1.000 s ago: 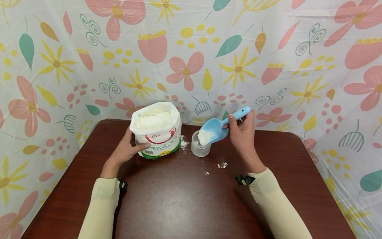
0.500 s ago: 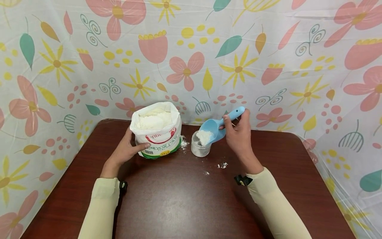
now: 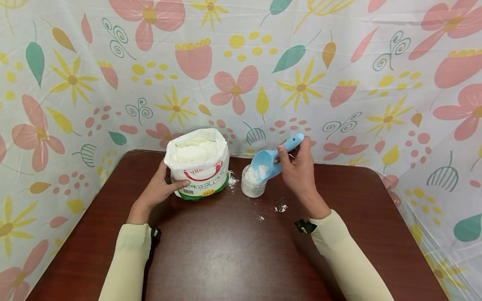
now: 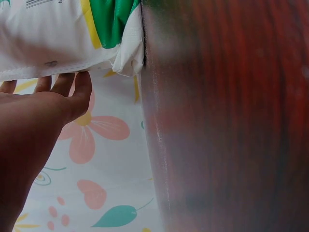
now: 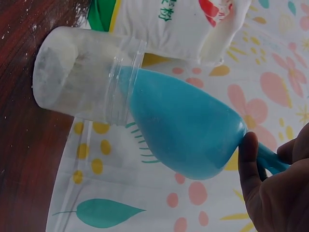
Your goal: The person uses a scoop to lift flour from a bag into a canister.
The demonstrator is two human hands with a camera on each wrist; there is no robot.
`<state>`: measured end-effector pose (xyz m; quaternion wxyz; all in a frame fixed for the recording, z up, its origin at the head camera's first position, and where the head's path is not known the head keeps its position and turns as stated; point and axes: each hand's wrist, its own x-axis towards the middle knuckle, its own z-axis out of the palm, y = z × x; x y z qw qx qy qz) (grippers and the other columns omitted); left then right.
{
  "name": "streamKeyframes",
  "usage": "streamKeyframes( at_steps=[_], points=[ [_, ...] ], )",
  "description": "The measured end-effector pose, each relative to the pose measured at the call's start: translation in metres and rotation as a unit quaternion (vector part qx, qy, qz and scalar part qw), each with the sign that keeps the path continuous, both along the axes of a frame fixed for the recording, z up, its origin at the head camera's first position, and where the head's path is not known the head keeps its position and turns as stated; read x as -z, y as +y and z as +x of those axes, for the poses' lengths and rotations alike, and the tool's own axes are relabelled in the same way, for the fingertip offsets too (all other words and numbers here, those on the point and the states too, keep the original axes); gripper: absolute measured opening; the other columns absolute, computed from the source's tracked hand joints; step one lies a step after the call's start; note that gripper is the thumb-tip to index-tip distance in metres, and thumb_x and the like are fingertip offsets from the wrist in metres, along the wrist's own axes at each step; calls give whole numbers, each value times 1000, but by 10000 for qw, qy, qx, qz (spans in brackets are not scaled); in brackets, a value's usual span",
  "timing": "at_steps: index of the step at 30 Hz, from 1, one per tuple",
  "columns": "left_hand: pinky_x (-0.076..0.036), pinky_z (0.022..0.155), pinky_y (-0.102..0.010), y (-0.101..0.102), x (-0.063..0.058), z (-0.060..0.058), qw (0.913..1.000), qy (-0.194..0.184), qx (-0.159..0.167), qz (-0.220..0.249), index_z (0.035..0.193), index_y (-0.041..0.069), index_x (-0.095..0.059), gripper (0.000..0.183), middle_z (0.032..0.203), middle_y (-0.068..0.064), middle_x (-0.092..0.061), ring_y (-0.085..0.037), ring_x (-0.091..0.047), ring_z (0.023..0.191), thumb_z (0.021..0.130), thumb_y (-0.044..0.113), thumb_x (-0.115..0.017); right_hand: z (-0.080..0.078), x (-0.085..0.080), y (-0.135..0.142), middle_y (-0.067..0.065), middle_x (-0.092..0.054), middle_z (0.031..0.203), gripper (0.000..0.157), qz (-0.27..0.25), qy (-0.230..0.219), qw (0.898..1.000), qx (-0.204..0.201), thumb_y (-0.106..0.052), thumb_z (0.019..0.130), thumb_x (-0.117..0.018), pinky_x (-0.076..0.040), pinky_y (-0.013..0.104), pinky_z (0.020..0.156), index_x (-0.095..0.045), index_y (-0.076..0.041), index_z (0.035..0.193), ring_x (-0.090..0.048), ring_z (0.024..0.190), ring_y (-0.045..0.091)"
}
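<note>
L hand [image 3: 160,187]: gripping bag [image 3: 199,176] side | R hand [image 3: 299,172]: pinching scoop [image 3: 263,158] handle | scoop lip sitting in jar [image 3: 253,190] mouth, jar standing on bench [image 3: 226,242] rt of bag | rec.: tilting slowly should be limiting spills

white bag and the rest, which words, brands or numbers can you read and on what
"味" on the white bag, head view
"粉" on the bag, right wrist view
Too small or blurred: its red lettering, other characters, yellow badge, barcode
Blue scoop, jar: none seen
</note>
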<state>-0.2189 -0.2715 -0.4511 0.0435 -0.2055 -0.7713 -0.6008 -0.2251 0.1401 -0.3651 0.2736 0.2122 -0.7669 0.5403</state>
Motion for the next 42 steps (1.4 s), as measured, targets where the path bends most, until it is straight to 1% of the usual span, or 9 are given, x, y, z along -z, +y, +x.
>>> streamKeyframes(
  at_steps=[8,11,13,18,25,31,34,36,42],
  points=[
    [-19,121,-63,0,0,0,10000,24,11,38,170,40,-14,118,163,-2,-40,-19,-40,144,86,-2,-85,3,-3,-6,12,-62,97,26,165,94,9998,118,-9,107,-62,-58,22,76,-43,7,117,-70,75,27],
    [-19,121,-63,0,0,0,10000,9,-1,18,170,41,-13,118,163,-1,-39,-19,-39,144,86,-1,-85,5,-5,-9,12,-64,96,25,394,200,9987,250,-8,106,-63,-56,20,78,-44,6,115,-71,77,25],
    [-20,121,-63,-1,1,0,10000,2,-8,3,170,41,-13,118,164,0,-38,-19,-38,144,86,-1,-85,6,-6,-11,12,-65,95,25,575,285,9975,308,-9,106,-64,-54,20,76,-45,5,115,-69,78,23],
    [-20,121,-64,-1,1,1,10000,-12,-6,8,170,41,-12,118,166,0,-35,-20,-37,145,87,-1,-85,9,-9,-18,11,-65,97,24,925,512,9940,294,-10,105,-66,-50,26,66,-47,3,112,-64,75,19],
    [-20,121,-62,-1,1,1,10000,-61,-27,2,169,43,-13,118,165,3,-37,-19,-39,144,87,0,-86,13,-10,-26,15,-61,96,21,1219,716,9898,149,-6,104,-66,-59,39,73,-46,1,107,-71,85,23],
    [-23,120,-58,0,2,-1,9999,-15,61,83,169,42,-13,118,163,-1,-39,-21,-40,143,87,-3,-84,16,-8,-31,16,-56,94,22,1441,847,9859,95,-3,103,-67,-59,40,74,-46,1,104,-68,82,25],
    [-25,120,-56,1,1,-1,9999,-73,62,128,169,43,-14,118,161,1,-40,-20,-41,142,87,-3,-84,17,-9,-32,16,-55,94,22,1494,880,9848,93,-3,103,-67,-60,40,74,-46,1,105,-68,82,26],
    [-24,120,-57,0,1,-1,9999,-103,28,106,169,44,-14,118,161,2,-40,-20,-40,143,87,-2,-85,17,-9,-33,16,-54,94,21,1496,864,9849,111,-4,103,-67,-60,40,75,-46,1,105,-69,83,27],
    [-22,121,-59,0,0,-1,9999,-76,26,116,169,44,-14,119,162,2,-39,-20,-39,143,86,-3,-85,16,-8,-33,17,-55,92,21,1412,809,9865,203,-5,104,-67,-62,49,76,-47,1,106,-71,84,31]
  ],
)
